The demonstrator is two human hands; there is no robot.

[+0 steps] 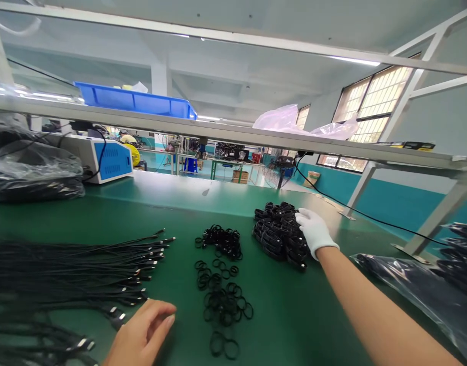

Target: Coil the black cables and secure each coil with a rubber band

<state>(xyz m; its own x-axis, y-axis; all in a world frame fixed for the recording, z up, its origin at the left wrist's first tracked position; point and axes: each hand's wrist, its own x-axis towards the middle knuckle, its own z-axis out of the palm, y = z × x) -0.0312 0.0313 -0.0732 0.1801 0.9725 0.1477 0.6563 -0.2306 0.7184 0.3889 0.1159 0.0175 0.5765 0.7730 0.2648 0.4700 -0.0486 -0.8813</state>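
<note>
My left hand (144, 330) is bare and hovers at the lower left beside the connector ends of a spread of straight black cables (84, 264). Its thumb and forefinger curve towards each other with a small gap and nothing visible between them. A white glove covers my right hand (313, 230), whose outstretched fingers touch the right side of a heap of coiled, bundled black cables (279, 231). Its fingertips are partly lost against the heap. Between the hands lie small black rubber bands: a dense clump (221, 241) farther back and a looser scatter (223, 302) nearer me.
Clear plastic bags of dark goods lie at the left (35, 170) and right (416, 290). A blue-and-white machine (111, 157) stands at the back left. Overhead runs a shelf (225, 129) bearing a blue tray (137, 101); a black cord (370, 216) hangs at the right.
</note>
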